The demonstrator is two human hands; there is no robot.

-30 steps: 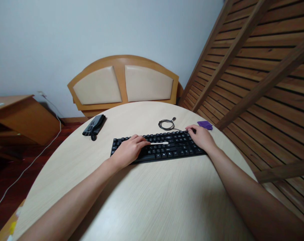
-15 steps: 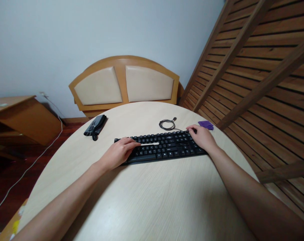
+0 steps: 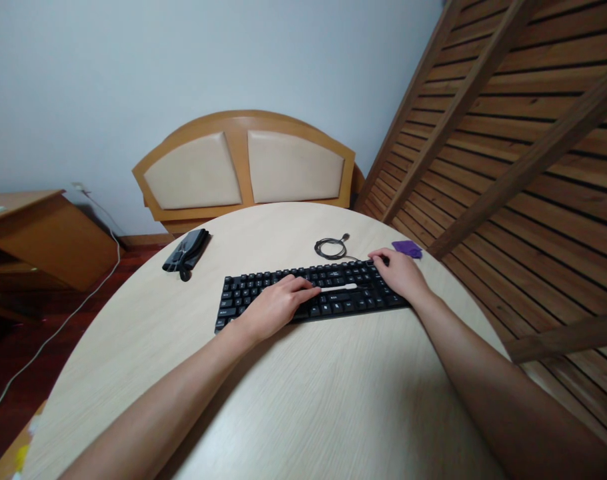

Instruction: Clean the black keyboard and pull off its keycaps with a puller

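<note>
A black keyboard (image 3: 233, 302) lies across the round table, its far edge angled slightly up to the right. My left hand (image 3: 278, 303) is over the keyboard's middle, fingers closed on a slim white stick (image 3: 339, 288) with a wider tip, shaped like a toothbrush. The stick points right, low over the keys; whether its tip touches them I cannot tell. At the keyboard's right end rests my right hand (image 3: 397, 275), thumb and fingers curled round the far right corner. The palm covers some of the keys there.
Behind the keyboard lies its coiled black cable (image 3: 331, 249). A folded purple cloth (image 3: 407, 249) sits beyond my right hand. Toward the left is a dark folded pouch with a cord (image 3: 187, 251). A wooden slatted screen (image 3: 483, 167) stands close on the right.
My left hand has slid right along the keyboard with the white stick, uncovering the keys at the left end. My right hand stays on the far right corner. The view has shifted slightly.
</note>
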